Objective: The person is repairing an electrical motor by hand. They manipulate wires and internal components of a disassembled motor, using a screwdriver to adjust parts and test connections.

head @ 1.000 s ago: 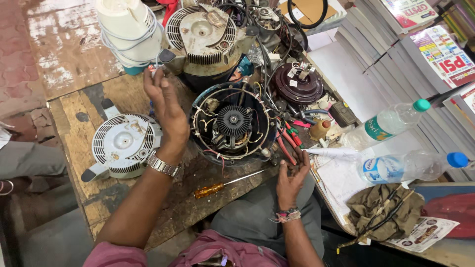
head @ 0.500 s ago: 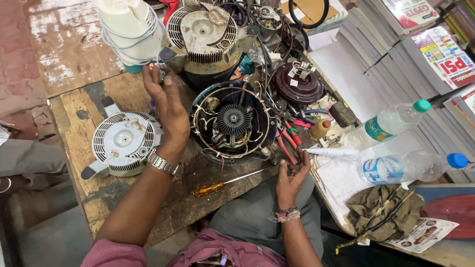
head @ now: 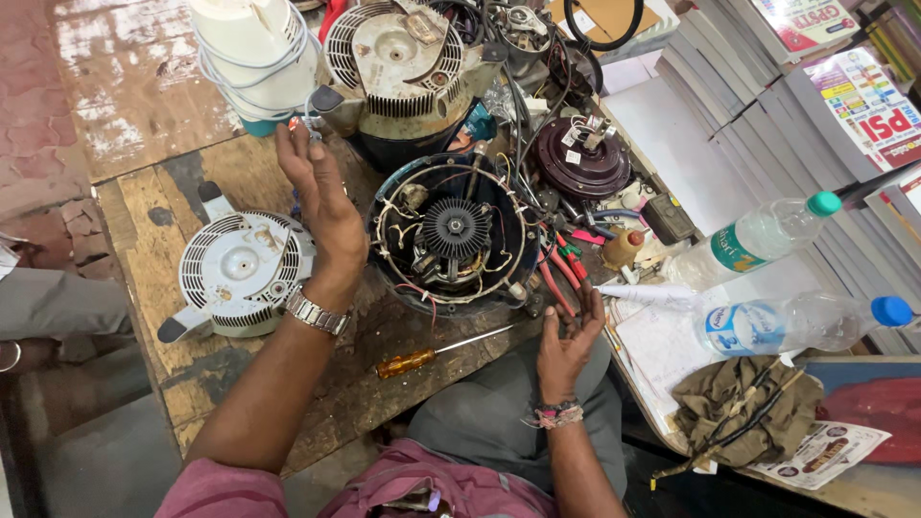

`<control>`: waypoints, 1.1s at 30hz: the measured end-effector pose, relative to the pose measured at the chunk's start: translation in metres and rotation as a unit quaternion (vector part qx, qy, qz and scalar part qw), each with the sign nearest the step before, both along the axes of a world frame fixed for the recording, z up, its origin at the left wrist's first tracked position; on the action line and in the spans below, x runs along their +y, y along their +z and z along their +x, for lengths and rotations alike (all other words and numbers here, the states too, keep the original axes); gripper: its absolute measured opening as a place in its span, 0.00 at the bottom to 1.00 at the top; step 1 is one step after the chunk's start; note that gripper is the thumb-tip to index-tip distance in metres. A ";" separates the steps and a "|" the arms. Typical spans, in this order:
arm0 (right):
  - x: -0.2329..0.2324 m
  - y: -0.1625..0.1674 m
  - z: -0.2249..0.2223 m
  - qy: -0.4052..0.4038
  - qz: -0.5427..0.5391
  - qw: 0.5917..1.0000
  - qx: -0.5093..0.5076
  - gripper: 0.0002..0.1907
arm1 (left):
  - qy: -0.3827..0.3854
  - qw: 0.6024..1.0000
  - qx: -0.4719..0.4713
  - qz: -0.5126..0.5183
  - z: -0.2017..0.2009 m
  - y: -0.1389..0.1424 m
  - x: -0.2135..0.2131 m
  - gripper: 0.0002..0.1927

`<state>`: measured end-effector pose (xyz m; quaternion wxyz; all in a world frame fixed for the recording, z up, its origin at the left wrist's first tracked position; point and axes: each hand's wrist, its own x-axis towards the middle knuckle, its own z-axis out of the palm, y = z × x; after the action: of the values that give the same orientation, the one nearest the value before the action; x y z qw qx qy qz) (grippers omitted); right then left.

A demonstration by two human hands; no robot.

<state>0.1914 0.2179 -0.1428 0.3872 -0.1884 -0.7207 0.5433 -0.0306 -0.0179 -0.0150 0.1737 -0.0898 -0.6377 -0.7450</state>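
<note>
My left hand (head: 324,197) is raised over the wooden bench (head: 144,206). Its fingertips pinch a thin wire end (head: 295,123) beside the white appliance body (head: 251,53), which has a white cable wound round it. My right hand (head: 566,338) rests palm up with loosely curled fingers and holds nothing. It lies just below the red-handled pliers (head: 554,273). Between the hands sits an open round black motor housing (head: 451,230) with a small fan and loose wires inside. A white vented cover (head: 240,269) lies to the left of my left wrist.
An amber-handled screwdriver (head: 414,362) lies on the bench near my lap. A grey vented motor casing (head: 403,58) and a dark round motor part (head: 580,158) stand behind. Two plastic bottles (head: 763,238) (head: 801,321), an olive cloth (head: 739,412) and stacked books (head: 729,86) fill the right side.
Very little. My left hand stays raised at the wire end, and my right hand's fingers have shifted slightly beside the pliers.
</note>
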 end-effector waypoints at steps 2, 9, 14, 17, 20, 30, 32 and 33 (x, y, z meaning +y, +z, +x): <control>0.000 0.000 0.000 -0.001 0.007 1.000 0.003 0.36 | -0.002 1.000 -0.001 -0.002 0.000 -0.001 0.000 0.41; -0.003 0.005 0.000 -0.009 0.002 1.000 0.001 0.37 | -0.006 0.999 -0.005 0.041 -0.004 -0.006 0.000 0.42; 0.001 0.010 -0.002 0.052 -0.051 0.995 0.073 0.39 | 0.026 0.999 -0.019 0.012 -0.011 -0.013 -0.002 0.40; 0.023 0.026 0.001 0.084 -0.189 0.974 0.094 0.41 | 0.019 0.999 -0.027 0.015 -0.014 -0.021 0.002 0.39; 0.047 0.056 -0.005 0.026 -0.050 0.996 0.064 0.43 | -0.019 0.995 -0.023 0.095 -0.015 -0.026 -0.001 0.37; 0.041 0.169 -0.031 0.054 -0.195 0.959 0.196 0.39 | -0.118 0.975 -0.152 0.113 -0.033 -0.036 0.000 0.20; 0.041 0.180 -0.028 0.101 -0.241 0.942 0.211 0.42 | -0.111 0.976 -0.171 0.075 -0.034 -0.038 0.000 0.21; 0.043 0.186 -0.024 0.099 -0.158 0.958 0.217 0.43 | -0.106 0.978 -0.173 0.055 -0.035 -0.039 0.001 0.22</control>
<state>0.1679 0.2610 0.0433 0.4438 -0.0528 -0.5397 0.7134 -0.0656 -0.0164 -0.0538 -0.0147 -0.0176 -0.6032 -0.7973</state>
